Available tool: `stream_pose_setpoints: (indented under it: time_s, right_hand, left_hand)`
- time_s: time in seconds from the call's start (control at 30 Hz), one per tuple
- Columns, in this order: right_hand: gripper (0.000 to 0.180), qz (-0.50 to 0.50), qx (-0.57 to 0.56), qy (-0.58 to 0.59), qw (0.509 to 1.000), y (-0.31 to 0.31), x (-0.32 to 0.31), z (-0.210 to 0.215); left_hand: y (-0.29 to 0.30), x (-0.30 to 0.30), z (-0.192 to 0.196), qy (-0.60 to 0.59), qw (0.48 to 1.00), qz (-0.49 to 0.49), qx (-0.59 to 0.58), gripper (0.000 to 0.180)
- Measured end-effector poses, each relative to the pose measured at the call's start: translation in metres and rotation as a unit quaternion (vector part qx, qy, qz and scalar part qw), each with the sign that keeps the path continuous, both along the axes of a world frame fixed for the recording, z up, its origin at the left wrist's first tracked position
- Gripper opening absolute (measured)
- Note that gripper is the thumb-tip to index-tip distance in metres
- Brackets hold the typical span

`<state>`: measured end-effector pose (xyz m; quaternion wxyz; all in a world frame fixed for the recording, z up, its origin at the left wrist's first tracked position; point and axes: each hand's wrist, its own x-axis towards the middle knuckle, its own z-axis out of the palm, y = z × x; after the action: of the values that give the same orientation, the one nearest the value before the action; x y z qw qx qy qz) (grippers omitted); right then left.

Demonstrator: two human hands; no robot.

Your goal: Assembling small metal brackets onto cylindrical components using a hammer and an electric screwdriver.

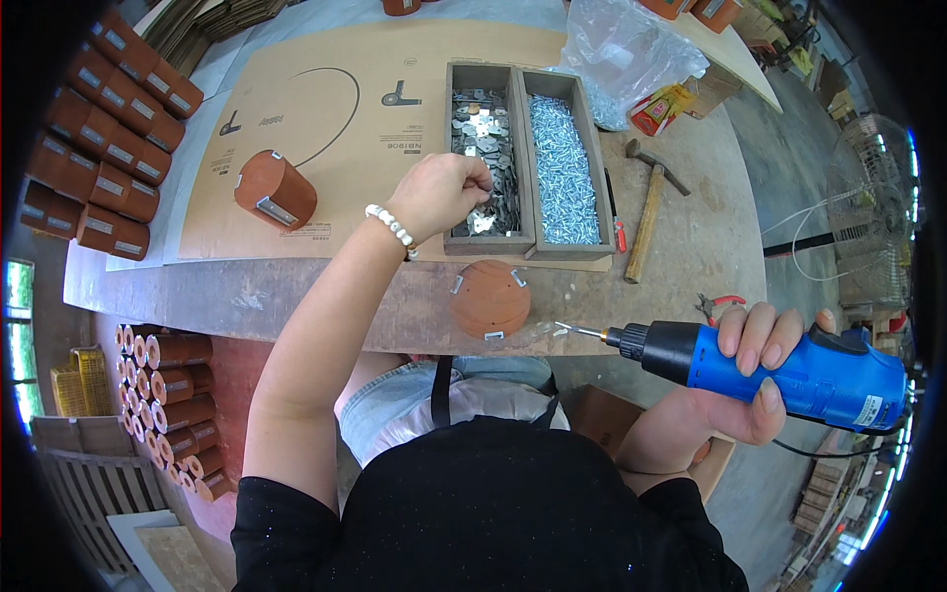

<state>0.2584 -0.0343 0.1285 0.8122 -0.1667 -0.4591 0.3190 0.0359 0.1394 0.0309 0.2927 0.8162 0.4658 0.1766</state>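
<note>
My left hand (442,195) reaches over the left compartment of a grey two-part tray (527,168), fingers curled together at the small metal plates (503,183). Whatever is between its fingertips is hidden. The right compartment is filled with silvery screws (564,168). My right hand (764,345) grips a blue electric screwdriver (824,380), whose bit points left above the table's near edge. Close to that tip, a round reddish-brown wooden piece (491,299) stands with small metal plates at its rim. A similar wooden cylinder (276,189) lies tilted on the cardboard (335,109).
A hammer (648,212), a red-handled screwdriver (619,235) and red-handled pliers (720,307) lie right of the tray. Behind them is a clear plastic bag (626,49). Stacked brown cylinders (113,138) stand at the left, more (178,395) below the table. A fan (868,212) is at right.
</note>
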Motion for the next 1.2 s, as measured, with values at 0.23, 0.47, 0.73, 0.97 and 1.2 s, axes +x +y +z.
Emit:
stream_pose_setpoints:
  time_s: [0.23, 0.47, 0.73, 0.97, 1.2]
  right_hand:
    - [0.07, 0.027, 0.019, -0.038, 0.999, -0.006, 0.001, 0.002]
    - [0.07, 0.041, 0.019, -0.053, 0.998, -0.009, -0.007, 0.0]
    - [0.071, 0.05, -0.002, -0.051, 0.997, -0.009, -0.015, -0.001]
    - [0.074, 0.056, -0.051, -0.05, 0.996, -0.002, -0.035, -0.009]
    - [0.074, 0.052, -0.12, -0.084, 0.988, 0.004, -0.054, -0.014]
  left_hand:
    - [-0.06, -0.012, 0.042, -0.16, 0.97, -0.13, -0.126, 0.009]
    - [-0.116, -0.012, 0.017, -0.068, 0.988, -0.119, 0.071, 0.014]
    - [-0.146, -0.01, 0.0, -0.107, 0.978, 0.028, 0.174, 0.025]
    - [-0.156, -0.01, -0.027, -0.157, 0.963, 0.046, 0.215, 0.035]
    - [-0.157, -0.012, -0.027, -0.166, 0.962, 0.058, 0.207, 0.034]
